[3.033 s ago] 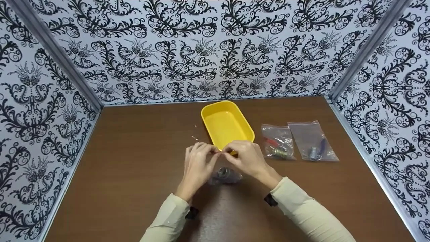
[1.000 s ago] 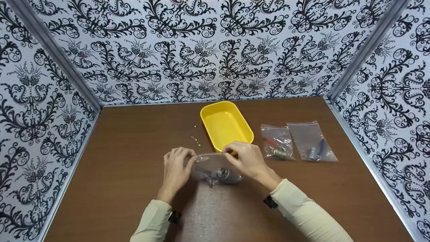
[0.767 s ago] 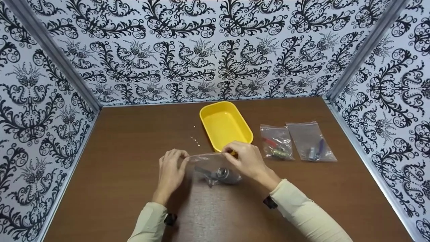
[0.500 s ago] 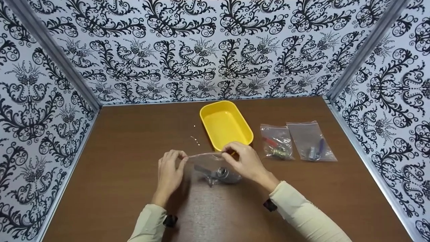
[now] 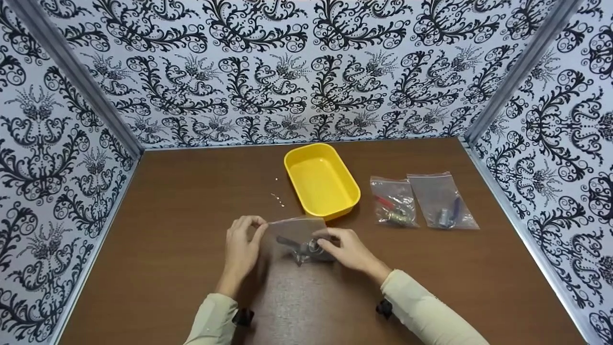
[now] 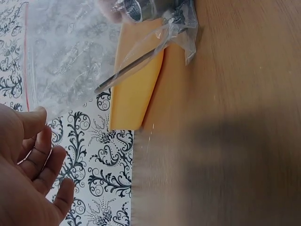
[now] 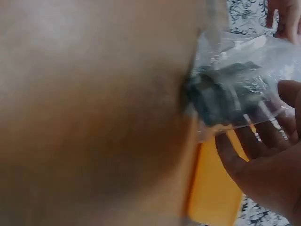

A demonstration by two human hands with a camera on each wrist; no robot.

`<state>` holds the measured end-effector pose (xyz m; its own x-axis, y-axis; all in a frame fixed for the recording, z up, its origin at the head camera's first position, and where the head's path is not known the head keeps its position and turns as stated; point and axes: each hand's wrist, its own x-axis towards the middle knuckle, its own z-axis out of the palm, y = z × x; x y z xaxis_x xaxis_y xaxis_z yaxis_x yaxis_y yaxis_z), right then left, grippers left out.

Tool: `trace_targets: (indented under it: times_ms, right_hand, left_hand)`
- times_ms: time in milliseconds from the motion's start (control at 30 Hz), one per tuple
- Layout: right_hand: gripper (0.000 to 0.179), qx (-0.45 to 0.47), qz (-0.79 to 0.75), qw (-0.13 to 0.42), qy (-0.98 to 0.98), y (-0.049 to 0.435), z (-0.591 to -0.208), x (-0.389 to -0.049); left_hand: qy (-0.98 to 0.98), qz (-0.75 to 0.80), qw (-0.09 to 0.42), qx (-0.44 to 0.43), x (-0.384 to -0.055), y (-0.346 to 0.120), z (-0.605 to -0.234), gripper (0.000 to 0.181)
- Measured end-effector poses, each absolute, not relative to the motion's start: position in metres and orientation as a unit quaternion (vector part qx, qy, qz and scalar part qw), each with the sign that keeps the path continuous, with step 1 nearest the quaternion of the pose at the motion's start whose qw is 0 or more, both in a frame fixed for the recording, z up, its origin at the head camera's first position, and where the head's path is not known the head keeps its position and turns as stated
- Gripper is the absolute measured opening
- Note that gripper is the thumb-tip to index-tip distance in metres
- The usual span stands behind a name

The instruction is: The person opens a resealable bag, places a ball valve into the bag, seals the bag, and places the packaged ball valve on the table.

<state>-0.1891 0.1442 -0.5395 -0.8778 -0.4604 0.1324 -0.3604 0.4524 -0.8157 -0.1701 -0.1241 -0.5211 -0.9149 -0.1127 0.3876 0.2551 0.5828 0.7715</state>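
Observation:
A clear zip bag [image 5: 294,230] stands tilted on the table between the hands, its top edge level. Inside lie a round grey metal part with an open ring end [image 6: 141,9] and a dark, thin, straight piece [image 6: 126,71]; their exact kind is unclear. My left hand [image 5: 243,247] pinches the bag's upper left corner between thumb and index finger, the other fingers loosely curled. My right hand [image 5: 347,249] is at the bag's right side, thumb in front and fingers behind it, close by the metal part [image 7: 221,96]. The right fingertips are partly hidden by the film.
A yellow tray [image 5: 357,189] stands just behind the bag. To the right lie two zip bags, one with a red and brass-coloured item [image 5: 396,215], one with a silver cylinder and a blue piece [image 5: 445,218]. Small pale bits [image 5: 281,205] lie left of the tray. Patterned walls enclose the table.
My left hand slid left along the bag's top edge, spreading it, then held still. Lately my right hand left the top edge and moved down to the bag's side by the metal part.

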Motion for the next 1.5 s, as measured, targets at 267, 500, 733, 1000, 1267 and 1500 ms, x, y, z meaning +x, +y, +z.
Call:
trace_targets:
  times_ms: [267,500,733,1000,1267,1500]
  right_hand:
    - [0.019,-0.203,-0.501,0.003,0.842,0.146,-0.553,-0.191]
    - [0.015,-0.2,-0.51,-0.03,0.836,0.155,-0.548,-0.189]
    - [0.014,-0.161,-0.471,-0.043,0.866,0.186,-0.539,-0.181]
    - [0.018,-0.101,-0.426,0.007,0.899,0.249,-0.542,-0.164]
    - [0.024,0.008,-0.488,0.117,0.865,0.299,-0.551,-0.145]
    - [0.024,0.054,-0.581,0.201,0.787,0.329,-0.551,-0.136]
  left_hand:
    - [-0.859,-0.454,0.228,-0.057,-0.171,-0.119,-0.517,0.005]
    - [-0.854,-0.459,0.232,-0.077,-0.172,-0.113,-0.511,0.004]
    - [-0.853,-0.463,0.234,-0.065,-0.171,-0.116,-0.515,0.007]
    - [-0.859,-0.461,0.215,-0.049,-0.171,-0.126,-0.519,0.012]
    - [-0.868,-0.446,0.211,-0.045,-0.172,-0.124,-0.523,0.009]
    - [-0.876,-0.437,0.2,-0.046,-0.173,-0.126,-0.524,0.009]
